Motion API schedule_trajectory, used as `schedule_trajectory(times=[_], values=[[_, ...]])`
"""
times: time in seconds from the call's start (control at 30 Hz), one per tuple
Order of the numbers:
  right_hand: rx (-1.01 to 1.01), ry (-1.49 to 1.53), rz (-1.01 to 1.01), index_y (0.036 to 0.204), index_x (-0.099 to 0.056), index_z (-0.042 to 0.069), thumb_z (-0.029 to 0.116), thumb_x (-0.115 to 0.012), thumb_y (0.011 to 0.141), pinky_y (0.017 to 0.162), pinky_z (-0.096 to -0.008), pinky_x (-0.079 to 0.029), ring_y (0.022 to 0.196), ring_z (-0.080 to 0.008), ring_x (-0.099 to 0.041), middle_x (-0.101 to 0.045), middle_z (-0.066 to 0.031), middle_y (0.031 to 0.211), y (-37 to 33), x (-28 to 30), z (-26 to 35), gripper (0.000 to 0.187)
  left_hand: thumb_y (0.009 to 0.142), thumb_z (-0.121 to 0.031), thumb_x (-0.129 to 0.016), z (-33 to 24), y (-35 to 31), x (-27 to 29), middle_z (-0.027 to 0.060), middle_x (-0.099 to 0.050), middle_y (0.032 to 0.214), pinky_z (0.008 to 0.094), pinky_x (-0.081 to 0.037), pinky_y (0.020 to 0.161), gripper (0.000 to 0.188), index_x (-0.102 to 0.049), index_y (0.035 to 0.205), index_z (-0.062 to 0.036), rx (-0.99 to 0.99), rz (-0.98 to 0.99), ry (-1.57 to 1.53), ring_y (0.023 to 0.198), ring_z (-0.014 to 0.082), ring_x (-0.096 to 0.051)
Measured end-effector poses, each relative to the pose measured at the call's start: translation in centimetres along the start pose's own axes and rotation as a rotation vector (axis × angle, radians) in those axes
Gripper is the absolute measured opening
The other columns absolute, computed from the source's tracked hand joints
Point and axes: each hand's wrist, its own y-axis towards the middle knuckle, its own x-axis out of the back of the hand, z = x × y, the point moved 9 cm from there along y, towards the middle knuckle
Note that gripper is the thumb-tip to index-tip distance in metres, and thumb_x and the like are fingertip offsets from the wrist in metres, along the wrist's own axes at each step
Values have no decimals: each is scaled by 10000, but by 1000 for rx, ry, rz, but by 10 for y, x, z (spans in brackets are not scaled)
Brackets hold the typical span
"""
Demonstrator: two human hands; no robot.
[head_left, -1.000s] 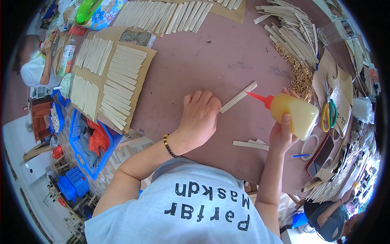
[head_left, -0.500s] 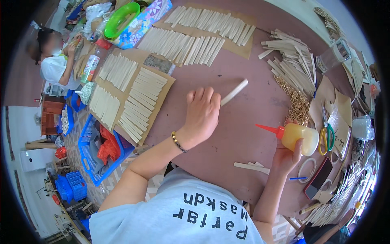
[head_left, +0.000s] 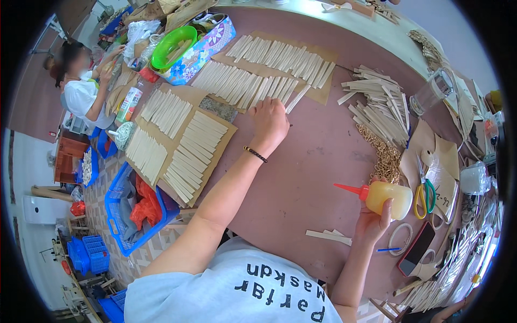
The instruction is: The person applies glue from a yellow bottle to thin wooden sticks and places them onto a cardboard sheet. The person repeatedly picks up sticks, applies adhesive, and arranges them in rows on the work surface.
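My left hand (head_left: 270,126) is closed on one end of a pale wooden strip (head_left: 298,99), beside the near edge of the far rows of strips (head_left: 242,86). Those rows lie side by side on brown paper (head_left: 321,92). My right hand (head_left: 372,220) is wrapped round a squeeze bottle (head_left: 392,199) of yellowish liquid, likely glue, its red pointed nozzle (head_left: 350,188) turned left. More strips (head_left: 196,151) lie in rows on a brown board (head_left: 215,148) to the left. My left fingertips are partly hidden behind the hand.
A heap of loose strips (head_left: 381,105) and a gold-coloured chain (head_left: 383,152) lie at the right, near scissors (head_left: 424,194), a phone (head_left: 417,248) and a glass jar (head_left: 433,91). A floral box (head_left: 207,51) stands far left. A blue basket (head_left: 126,245) is below the table; another person (head_left: 83,97) sits beyond.
My left hand has moved away from me with the wooden strip, from mid-table to the far rows. My right hand still holds the bottle in about the same place.
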Motion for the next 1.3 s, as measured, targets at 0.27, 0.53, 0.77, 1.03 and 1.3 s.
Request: schedule_trajectory(times=[0.27, 0.53, 0.77, 1.03, 1.3], values=[[-12, -2, -16, 1294, -345, 51, 204, -591, 877, 886, -478, -516, 1186, -357, -471, -466, -195, 1259, 0, 3, -2, 508, 802, -126, -579, 10, -8, -8, 66, -575, 900, 449, -347, 820, 21, -587, 810, -108, 77, 58, -18, 928, 276, -528], [4, -33, -23, 1318, -311, 18, 242, -592, 875, 874, -457, -527, 1182, -340, -476, -468, -195, 1256, 1, 2, 1, 570, 790, -111, -588, 16, -7, -8, 62, -565, 878, 443, -347, 800, 12, -576, 790, -112, 77, 39, -13, 908, 278, -529], [-16, 47, -32, 1297, -331, -1, 243, -579, 883, 908, -483, -497, 1188, -349, -467, -463, -196, 1263, 2, 6, 2, 541, 773, -111, -633, 19, -14, 0, 51, -560, 850, 439, -355, 765, 104, -541, 821, -111, 24, -103, -82, 867, 267, -544], [-43, 269, -53, 1256, -387, 15, 239, -536, 908, 928, -516, -470, 1203, -379, -446, -469, -212, 1252, 7, 17, 11, 440, 775, -98, -629, -52, -87, 33, 31, -548, 817, 411, -351, 751, 93, -554, 830, -109, -296, 152, -279, 812, 241, -546], [-57, 332, -23, 1222, -399, 5, 253, -524, 916, 892, -513, -502, 1190, -381, -460, -492, -212, 1216, 11, 10, 11, 414, 730, -112, -678, -122, -204, 38, 41, -504, 818, 372, -319, 804, 122, -570, 785, -96, -518, 665, -449, 845, 227, -493]])
